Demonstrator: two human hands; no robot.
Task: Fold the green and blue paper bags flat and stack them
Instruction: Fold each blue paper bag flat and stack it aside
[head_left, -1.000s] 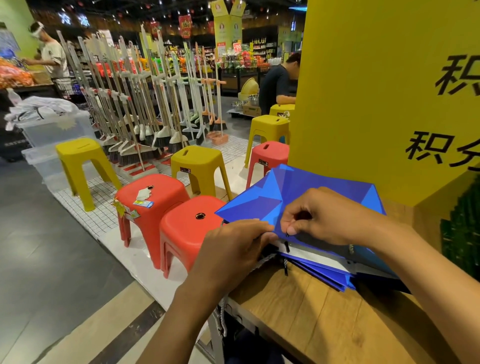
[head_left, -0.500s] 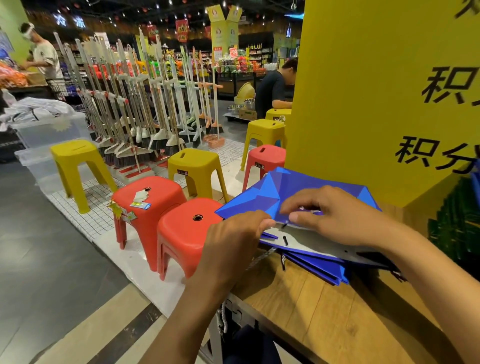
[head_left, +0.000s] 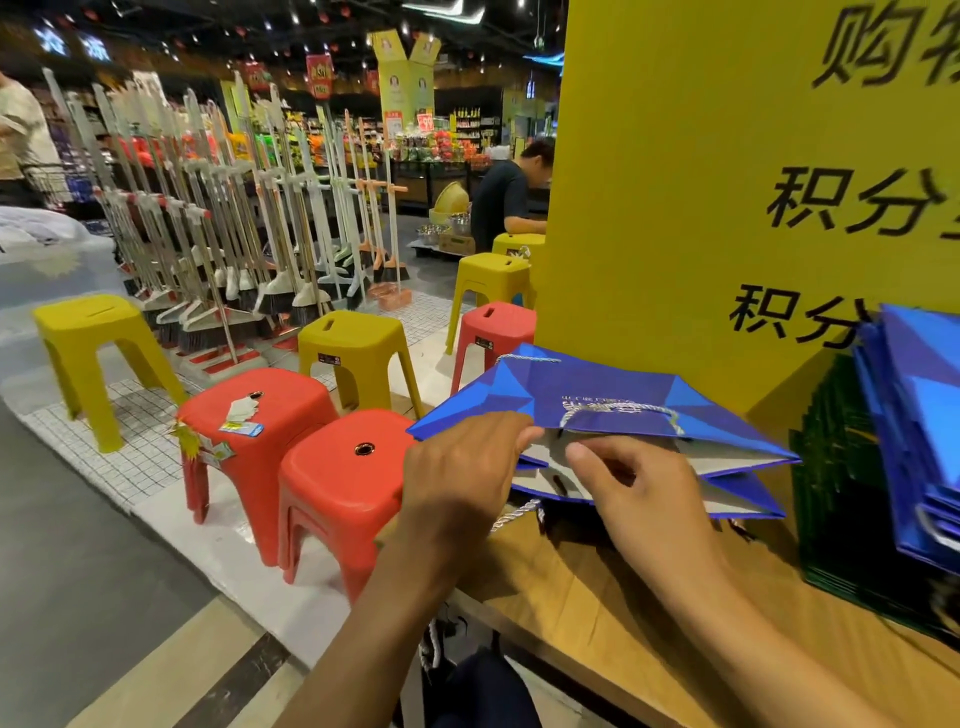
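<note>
blue bag (head_left: 597, 402) lifted, right hand (head_left: 641, 493) pinching

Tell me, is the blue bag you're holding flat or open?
Partly open. The blue bag lies on its side, mouth gaping, grey inside showing; left hand and right hand hold its edge.

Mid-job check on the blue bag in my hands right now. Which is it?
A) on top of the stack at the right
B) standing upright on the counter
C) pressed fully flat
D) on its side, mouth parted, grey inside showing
D: the blue bag lies on its side on the wooden counter, with its mouth parted and the grey lining visible. The left hand and right hand both grip its opening.
</note>
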